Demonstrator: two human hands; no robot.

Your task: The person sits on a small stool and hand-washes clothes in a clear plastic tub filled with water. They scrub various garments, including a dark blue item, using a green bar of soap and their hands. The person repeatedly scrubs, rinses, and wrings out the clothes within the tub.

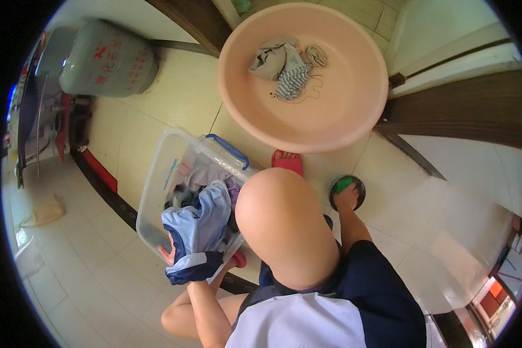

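My left hand [167, 253] grips a light-blue garment [202, 216] with navy and white trim, probably a shirt. Cloth covers most of this hand, leaving only some fingers showing. The garment is partly raised over a clear plastic storage box [151, 203], where grey, purple and dark clothes [200, 176] lie heaped. Off to the right, below a navy sleeve, my right hand [347, 199] is closed at a small round dark-rimmed thing [362, 190] with green in it; its kind is unclear.
A big peach basin [354, 110] beyond the box holds a few beige and striped clothes [293, 78]. A grey gas cylinder [110, 61] stands at the far left. My bent knee [284, 226] rises beside the box, with a red slipper [289, 163] near the basin. Dark door frames [458, 119] flank the right.
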